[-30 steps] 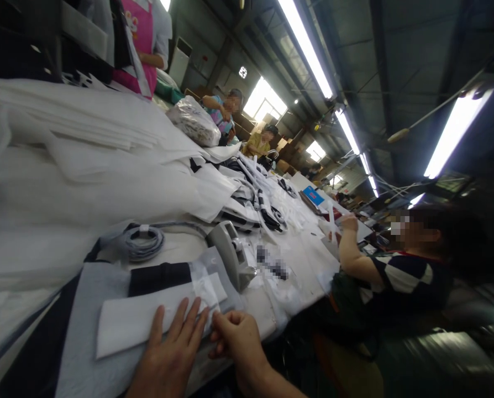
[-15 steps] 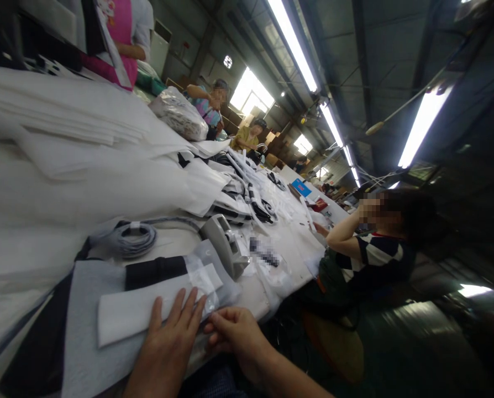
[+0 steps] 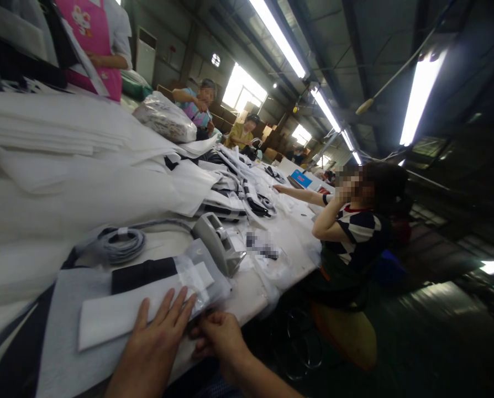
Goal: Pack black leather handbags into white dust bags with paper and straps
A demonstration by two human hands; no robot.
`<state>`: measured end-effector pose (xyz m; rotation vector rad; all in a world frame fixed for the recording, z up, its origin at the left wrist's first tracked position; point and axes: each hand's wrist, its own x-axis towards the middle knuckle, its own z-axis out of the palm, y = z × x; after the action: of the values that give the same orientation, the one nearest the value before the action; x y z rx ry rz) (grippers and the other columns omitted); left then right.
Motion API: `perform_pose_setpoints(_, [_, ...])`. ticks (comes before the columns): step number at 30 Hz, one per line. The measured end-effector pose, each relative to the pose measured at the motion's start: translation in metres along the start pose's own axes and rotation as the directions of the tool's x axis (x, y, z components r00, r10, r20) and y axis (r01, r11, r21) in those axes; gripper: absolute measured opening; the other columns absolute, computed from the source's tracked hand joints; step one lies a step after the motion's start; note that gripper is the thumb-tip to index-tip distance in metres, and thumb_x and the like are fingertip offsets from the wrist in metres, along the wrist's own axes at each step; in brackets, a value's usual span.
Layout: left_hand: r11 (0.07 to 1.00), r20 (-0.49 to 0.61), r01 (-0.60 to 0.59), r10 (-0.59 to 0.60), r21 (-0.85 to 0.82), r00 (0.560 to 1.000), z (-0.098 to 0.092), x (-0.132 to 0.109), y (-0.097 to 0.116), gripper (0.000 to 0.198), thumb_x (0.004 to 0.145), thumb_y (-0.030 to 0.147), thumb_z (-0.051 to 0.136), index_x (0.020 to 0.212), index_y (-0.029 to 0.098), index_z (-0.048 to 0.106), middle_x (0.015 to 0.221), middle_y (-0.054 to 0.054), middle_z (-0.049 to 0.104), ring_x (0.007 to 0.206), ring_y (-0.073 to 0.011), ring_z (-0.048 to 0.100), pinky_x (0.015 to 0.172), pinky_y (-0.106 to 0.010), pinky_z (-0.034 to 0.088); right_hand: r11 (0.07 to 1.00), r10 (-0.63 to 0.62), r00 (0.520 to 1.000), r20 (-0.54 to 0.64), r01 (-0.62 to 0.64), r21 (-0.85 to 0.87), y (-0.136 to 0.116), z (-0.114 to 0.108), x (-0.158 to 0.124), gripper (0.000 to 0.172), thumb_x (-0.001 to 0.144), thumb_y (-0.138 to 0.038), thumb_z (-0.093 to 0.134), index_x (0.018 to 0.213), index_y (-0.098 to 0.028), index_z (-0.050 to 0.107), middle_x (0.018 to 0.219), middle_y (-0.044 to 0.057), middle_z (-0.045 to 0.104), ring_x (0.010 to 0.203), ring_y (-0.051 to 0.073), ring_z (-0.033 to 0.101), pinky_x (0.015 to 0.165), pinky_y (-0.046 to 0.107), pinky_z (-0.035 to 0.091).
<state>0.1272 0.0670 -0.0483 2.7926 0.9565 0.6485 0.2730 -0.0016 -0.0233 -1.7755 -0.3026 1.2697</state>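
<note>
My left hand (image 3: 158, 329) lies flat with fingers spread on a folded white foam strip (image 3: 106, 320). Beside that strip runs a black fabric band (image 3: 145, 273), and both rest on a thin pale sheet (image 3: 67, 315) with dark material beneath. Clear plastic (image 3: 201, 276) covers the far end of the strip and band. At the table's near edge, my right hand (image 3: 222, 334) has thumb and fingers pinched together close to the left fingertips; what they hold, if anything, is hidden. A grey tape dispenser (image 3: 214, 240) stands just beyond the plastic.
A coiled grey cord (image 3: 122, 246) lies left of the dispenser. White sheets (image 3: 64, 193) are spread across the left side, with black-and-white bundles (image 3: 226, 204) farther back. A co-worker (image 3: 350, 232) sits along the table edge at right; other people stand behind the table.
The view has shifted slightly, so the table things sit a little farther left. Both hands keep nearly the same pose. The co-worker at right now stretches an arm across the table.
</note>
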Motion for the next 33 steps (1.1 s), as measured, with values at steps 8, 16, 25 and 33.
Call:
perform_pose_setpoints(8, [0.983,0.110,-0.099,0.083,0.155,0.991,-0.009,0.002,-0.006,0.076,0.079,-0.010,0.029,0.145,0.023,0.050,0.151,-0.010,0.046,0.135,-0.0333,0.051,0.099,-0.065,0.047,0.922,-0.263,0.955,0.136,0.290,-0.257,-0.004,-0.027,-0.021,0.022,0.085,-0.035,0.072,0.077,-0.015,0.068,0.064,0.002,0.072,0.041,0.010,0.057,0.042,0.018,0.042])
perform_pose_setpoints(16, [0.977,0.269,-0.057,0.000,0.206,0.963,-0.025,0.009,-0.001,0.088,0.072,-0.016,0.026,0.148,0.027,0.042,0.154,-0.004,0.041,0.140,-0.0271,0.045,0.105,-0.060,0.047,0.414,-0.700,0.637,0.322,0.729,-0.545,0.000,-0.035,-0.004,0.030,0.084,-0.004,0.057,0.095,-0.021,0.079,0.094,0.006,0.079,0.087,0.022,0.074,0.082,0.028,0.056])
perform_pose_setpoints(25, [0.973,0.228,-0.080,0.030,0.215,0.973,-0.014,0.002,-0.008,0.085,0.075,-0.011,0.032,0.150,0.028,0.040,0.156,-0.003,0.039,0.142,-0.0266,0.043,0.109,-0.058,0.045,-0.325,-0.817,0.029,0.576,0.802,-0.501,-0.032,-0.034,0.003,0.035,0.102,-0.020,0.048,0.136,-0.017,0.059,0.125,0.009,0.071,0.119,0.025,0.064,0.107,0.042,0.048])
perform_pose_setpoints(33, [0.980,0.101,-0.072,0.054,0.186,0.993,-0.035,-0.003,-0.006,0.091,0.069,-0.011,0.036,0.154,0.021,0.033,0.158,-0.007,0.041,0.144,-0.0190,0.042,0.116,-0.046,0.039,-0.556,-0.701,-0.094,0.707,0.693,-0.459,-0.018,-0.027,0.056,0.045,0.101,-0.010,0.041,0.145,-0.012,0.049,0.139,0.010,0.062,0.130,0.024,0.058,0.113,0.044,0.045])
